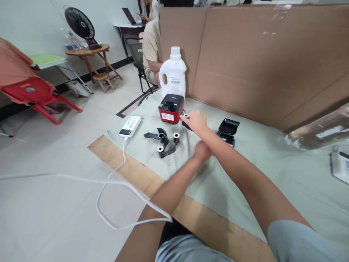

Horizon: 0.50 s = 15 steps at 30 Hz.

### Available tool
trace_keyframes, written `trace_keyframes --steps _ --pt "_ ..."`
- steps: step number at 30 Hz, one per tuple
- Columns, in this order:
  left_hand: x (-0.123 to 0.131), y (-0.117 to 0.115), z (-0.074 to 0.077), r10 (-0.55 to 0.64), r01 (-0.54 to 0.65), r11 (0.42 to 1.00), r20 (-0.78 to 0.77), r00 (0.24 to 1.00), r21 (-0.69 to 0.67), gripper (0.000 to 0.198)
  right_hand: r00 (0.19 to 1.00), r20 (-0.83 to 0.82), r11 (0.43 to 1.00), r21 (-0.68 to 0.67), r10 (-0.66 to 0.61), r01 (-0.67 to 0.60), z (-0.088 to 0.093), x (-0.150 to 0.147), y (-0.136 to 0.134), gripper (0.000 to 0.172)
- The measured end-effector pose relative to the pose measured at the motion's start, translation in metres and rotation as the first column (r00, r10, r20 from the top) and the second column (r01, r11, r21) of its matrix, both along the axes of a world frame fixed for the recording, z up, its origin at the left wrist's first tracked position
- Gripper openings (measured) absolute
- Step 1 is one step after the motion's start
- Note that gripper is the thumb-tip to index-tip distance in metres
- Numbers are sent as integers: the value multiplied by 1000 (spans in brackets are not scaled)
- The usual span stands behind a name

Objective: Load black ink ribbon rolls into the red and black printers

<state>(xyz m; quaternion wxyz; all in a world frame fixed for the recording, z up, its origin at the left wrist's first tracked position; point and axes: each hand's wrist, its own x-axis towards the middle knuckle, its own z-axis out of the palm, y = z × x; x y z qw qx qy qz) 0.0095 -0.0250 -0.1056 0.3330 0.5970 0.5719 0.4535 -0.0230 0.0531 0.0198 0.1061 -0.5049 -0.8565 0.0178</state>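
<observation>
My right hand (198,122) reaches across my left and is closed at a small black roll with a white core (186,115), close to the red and black box-shaped printer (171,109). The thumb lies along the roll; the other fingers are partly hidden. My left hand (203,151) is below the right forearm, near a small black device with its lid raised (228,127). Its fingers are hidden behind the right arm. Left of my hands, loose black strips with white-cored rolls (168,152) and a curved black piece (161,137) lie on the pale green cloth (256,171).
A white jug (174,72) stands behind the printer, against a cardboard wall (253,58). A white power bank (130,126) trails a white cable (124,153) across my left arm. A plastic-wrapped cylinder (319,127) lies right. People sit beyond, near a fan (80,23).
</observation>
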Motion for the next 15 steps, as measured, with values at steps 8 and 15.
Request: trace_keyframes --steps 8,15 --pt "0 8 -12 -51 51 997 -13 999 57 49 994 105 995 -103 24 -13 -36 -4 -2 47" --pt "-2 6 -12 -3 -2 999 109 994 47 42 978 -19 976 73 209 -207 -1 6 -35 48"
